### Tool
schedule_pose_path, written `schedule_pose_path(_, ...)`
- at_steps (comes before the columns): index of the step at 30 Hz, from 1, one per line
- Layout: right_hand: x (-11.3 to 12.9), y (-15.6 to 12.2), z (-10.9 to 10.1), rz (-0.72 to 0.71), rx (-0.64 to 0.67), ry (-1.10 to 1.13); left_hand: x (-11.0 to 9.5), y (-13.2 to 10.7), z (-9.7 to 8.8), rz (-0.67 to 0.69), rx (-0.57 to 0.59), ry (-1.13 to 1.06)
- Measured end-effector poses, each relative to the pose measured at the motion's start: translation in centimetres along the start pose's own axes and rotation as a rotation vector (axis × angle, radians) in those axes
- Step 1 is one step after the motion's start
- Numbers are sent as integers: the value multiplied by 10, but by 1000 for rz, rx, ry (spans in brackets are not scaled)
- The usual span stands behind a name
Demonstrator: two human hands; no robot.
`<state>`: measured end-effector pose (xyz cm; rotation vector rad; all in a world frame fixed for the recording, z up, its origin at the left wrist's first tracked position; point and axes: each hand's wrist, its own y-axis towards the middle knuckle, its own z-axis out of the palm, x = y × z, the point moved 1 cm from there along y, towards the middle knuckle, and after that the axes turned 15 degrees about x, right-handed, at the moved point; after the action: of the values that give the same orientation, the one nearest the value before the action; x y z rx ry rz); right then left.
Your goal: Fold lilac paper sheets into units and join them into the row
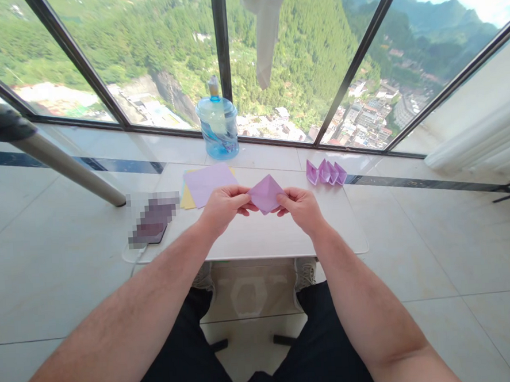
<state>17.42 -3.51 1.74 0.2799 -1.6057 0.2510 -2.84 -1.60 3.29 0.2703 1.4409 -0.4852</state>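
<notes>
A folded purple paper (266,194), diamond-shaped with creases across it, is held up over the white table between my hands. My left hand (230,203) pinches its left corner between thumb and fingers. On the opposite corner, my right hand (297,204) grips in the same way. Just behind my left hand lies a stack of flat paper sheets (209,182), purple on top with yellow and blue edges showing underneath. Several folded purple paper pieces (325,172) stand in a row at the table's back right.
The low white table (262,239) has a phone (155,220) with a cable at its left. A blue water jug (219,127) stands behind it by the windows. A beige pole (72,162) slants down at the left. My legs straddle the space below the front edge.
</notes>
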Motion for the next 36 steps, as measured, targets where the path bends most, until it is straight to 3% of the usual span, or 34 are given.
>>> schedule_pose_path(5,1,-2,-4,41,135,25,2,0,3,49,-47,89)
schedule_pose_path(13,0,-6,-10,-36,180,187,4,-1,5,146,-48,-8)
schedule_pose_path(27,3,-8,-9,-32,125,217,2,-2,4,133,-20,-134)
schedule_pose_path(36,6,-9,-1,-72,74,13,13,3,10,140,-44,-83)
